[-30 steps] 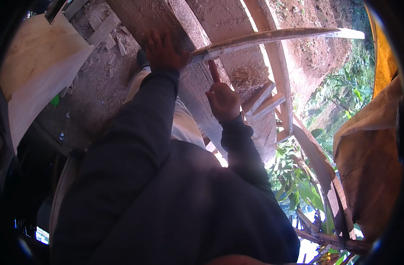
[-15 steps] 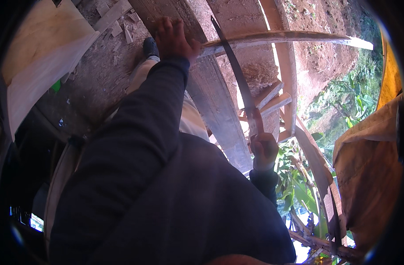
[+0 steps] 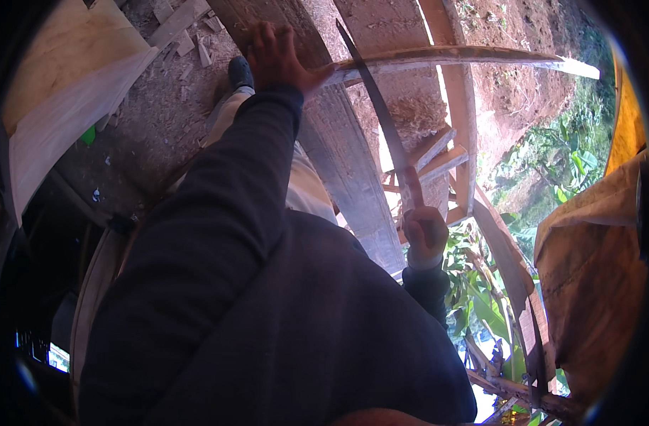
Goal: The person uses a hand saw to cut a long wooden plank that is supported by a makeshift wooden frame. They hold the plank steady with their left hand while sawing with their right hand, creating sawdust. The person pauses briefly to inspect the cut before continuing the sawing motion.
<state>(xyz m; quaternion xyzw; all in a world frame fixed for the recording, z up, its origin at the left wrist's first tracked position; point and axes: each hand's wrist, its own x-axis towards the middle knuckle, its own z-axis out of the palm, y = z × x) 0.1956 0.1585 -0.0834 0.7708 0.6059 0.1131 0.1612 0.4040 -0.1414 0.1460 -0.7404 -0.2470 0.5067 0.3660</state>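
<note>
My right hand (image 3: 425, 233) is closed around the wooden handle of a handsaw (image 3: 382, 113). The long, dark blade points away from me and tapers to a tip beyond a narrow wooden strip (image 3: 445, 57). Blade and strip cross close to the strip's left end; whether the teeth are in the wood I cannot tell. My left hand (image 3: 278, 60) rests on a wide, worn plank (image 3: 345, 156), fingers spread and thumb stretched toward the strip. That end of the strip meets the thumb, and the palm hides what lies beneath.
Past the plank run more boards (image 3: 459, 121), with short wooden offcuts (image 3: 438, 163) and a heap of shavings (image 3: 416, 113) between them. A pale wooden panel (image 3: 69, 92) stands at left above chip-strewn ground. Brown cloth (image 3: 594, 263) hangs at right, near green plants (image 3: 480, 298).
The saw and my right hand have shifted slightly forward, away from me. My left thumb has stretched out farther along the strip's end.
</note>
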